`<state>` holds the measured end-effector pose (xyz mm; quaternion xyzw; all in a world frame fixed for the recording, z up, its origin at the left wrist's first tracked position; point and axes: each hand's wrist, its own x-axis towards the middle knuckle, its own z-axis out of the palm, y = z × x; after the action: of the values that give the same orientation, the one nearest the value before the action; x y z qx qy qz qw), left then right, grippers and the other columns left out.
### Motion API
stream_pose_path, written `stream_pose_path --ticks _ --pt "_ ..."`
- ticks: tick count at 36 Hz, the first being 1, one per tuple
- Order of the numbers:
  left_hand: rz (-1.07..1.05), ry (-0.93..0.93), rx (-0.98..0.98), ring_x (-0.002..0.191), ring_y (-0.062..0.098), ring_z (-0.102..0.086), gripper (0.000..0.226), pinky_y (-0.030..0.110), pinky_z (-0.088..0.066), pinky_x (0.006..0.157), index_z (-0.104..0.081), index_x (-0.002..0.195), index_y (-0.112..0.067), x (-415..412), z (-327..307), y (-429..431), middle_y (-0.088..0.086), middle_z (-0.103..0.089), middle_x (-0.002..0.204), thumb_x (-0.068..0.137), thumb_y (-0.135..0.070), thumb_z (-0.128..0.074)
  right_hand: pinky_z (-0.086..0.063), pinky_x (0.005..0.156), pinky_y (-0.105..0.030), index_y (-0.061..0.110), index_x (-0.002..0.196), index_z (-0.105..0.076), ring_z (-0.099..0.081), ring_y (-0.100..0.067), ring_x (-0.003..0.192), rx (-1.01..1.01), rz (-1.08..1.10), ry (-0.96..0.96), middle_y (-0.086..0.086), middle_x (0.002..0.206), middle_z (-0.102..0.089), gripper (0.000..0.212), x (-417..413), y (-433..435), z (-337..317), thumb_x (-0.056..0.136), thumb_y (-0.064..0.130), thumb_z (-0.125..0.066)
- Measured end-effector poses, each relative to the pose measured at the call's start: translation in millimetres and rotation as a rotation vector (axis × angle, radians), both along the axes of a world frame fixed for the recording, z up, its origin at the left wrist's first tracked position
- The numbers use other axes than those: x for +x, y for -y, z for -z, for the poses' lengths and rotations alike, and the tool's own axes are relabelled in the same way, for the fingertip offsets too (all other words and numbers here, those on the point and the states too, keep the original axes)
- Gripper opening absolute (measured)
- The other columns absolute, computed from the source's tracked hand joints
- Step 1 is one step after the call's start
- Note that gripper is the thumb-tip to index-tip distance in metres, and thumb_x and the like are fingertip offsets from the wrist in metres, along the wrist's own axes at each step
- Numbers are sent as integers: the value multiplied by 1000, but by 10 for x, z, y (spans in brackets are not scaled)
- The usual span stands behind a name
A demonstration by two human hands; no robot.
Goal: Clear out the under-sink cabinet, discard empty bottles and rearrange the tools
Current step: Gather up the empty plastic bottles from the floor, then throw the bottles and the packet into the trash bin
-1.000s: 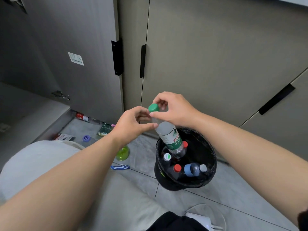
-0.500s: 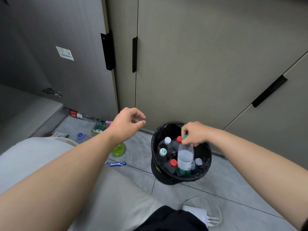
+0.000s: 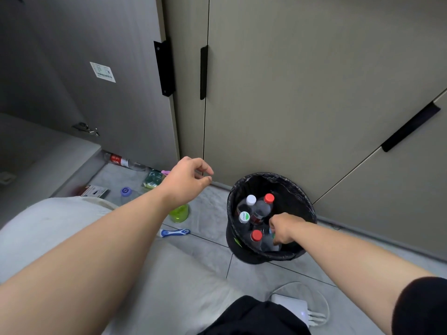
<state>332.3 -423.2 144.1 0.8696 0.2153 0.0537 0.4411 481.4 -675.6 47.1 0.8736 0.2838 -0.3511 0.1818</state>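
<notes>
**Bottle going down into the bin**

Right hand [image 3: 284, 228] is inside the black-lined bin [image 3: 300, 197], fingers clenched around a clear bottle [image 3: 267, 240] that sits low among the others; its cap is hidden by our hand. We count a red-capped bottle [image 3: 262, 209] at 12 o'clock in the bin, a white-capped one [image 3: 249, 201] at 11 and another red cap [image 3: 256, 236] at 7. Left hand [image 3: 186, 182] hangs in the air at 9 o'clock from the bin, fingers loosely curled, gripping nothing. On the floor below it: a green bottle [image 3: 179, 213], a blue-handled tool [image 3: 174, 232], a sponge [image 3: 152, 180].
</notes>
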Motion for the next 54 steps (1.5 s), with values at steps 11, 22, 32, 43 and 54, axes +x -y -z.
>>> stream_pose_path --ticks 11,22,32,43,54 --pt "168 -349 196 95 14 -62 18 25 -44 76 -66 104 -26 -95 -253 -569 -6 -67 101 91 -37 -69 -55 79 -37 31 88 -61 -64 -16 86 590 -128 79 14 85 -67 8 57 -1017 -745 83 35 -57" --pt "-407 -355 129 77 19 -62 2 23 -47 71 -68 90 -20 -1266 -171 -2109 5 -73 92 92 -21 -68 -49 72 -25 29 85 -68 -61 -4 77 829 -388 -182 12 84 -65 5 -436 -2780 -954 86 26 -65" --pt "-664 -329 -272 81 24 -64 11 43 -56 87 -68 84 -8 -2049 1082 -2524 9 -71 89 93 -8 -62 -40 71 -20 19 108 -69 -61 -13 86 596 -402 -293 2 104 -69 19 -674 -4293 -70 90 24 -65" --pt "-1164 4 -956 81 22 -63 16 35 -49 75 -70 109 -6 -2334 2036 -2851 12 -68 94 100 -14 -60 -49 86 -39 27 119 -61 -57 -26 99 267 -101 -545 -9 124 -62 25 -1339 -5763 1237 94 24 -62" --pt "-1282 89 -1158 90 17 -66 13 32 -54 77 -69 109 -15 -2449 2512 -2878 11 -71 111 99 -20 -62 -62 77 -48 3 125 -51 -71 -32 95 320 212 -377 -20 119 -63 42 -1895 -6283 2082 93 23 -68"
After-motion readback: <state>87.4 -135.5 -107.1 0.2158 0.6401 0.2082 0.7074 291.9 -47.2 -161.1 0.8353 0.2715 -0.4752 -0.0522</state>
